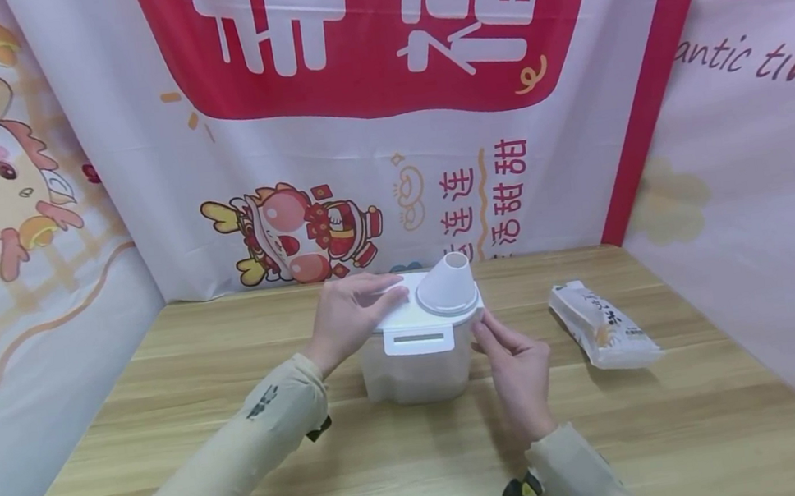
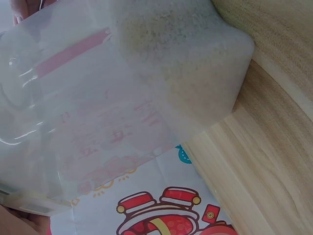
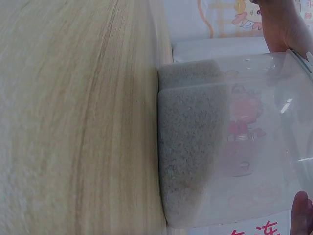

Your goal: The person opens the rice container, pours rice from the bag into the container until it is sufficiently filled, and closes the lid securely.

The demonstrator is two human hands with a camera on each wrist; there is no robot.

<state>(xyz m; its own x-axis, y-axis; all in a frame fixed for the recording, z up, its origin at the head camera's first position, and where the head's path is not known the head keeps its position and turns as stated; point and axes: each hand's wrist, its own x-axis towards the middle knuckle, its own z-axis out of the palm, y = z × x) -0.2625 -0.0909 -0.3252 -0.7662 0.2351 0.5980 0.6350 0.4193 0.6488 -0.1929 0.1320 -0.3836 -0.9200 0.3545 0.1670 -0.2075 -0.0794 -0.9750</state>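
Note:
A translucent storage box (image 1: 419, 378) of rice stands upright on the table, under a white lid (image 1: 394, 314) with a front latch (image 1: 419, 340). A white cone-shaped cap (image 1: 449, 283) rises from the lid's right part. My left hand (image 1: 350, 316) holds the lid at its left and far side, thumb and fingers over its top. With thumb and fingers, my right hand (image 1: 519, 361) grips the lid's right edge near the front corner. Both wrist views show pale rice (image 3: 188, 142) filling the lower part of the box.
A packet (image 1: 604, 326), clear and white with printing, lies on the wooden table (image 1: 219, 369) to the right of the box. Printed cloths hang at the back (image 1: 384, 138) and along both sides. Dark straps show at both wrists.

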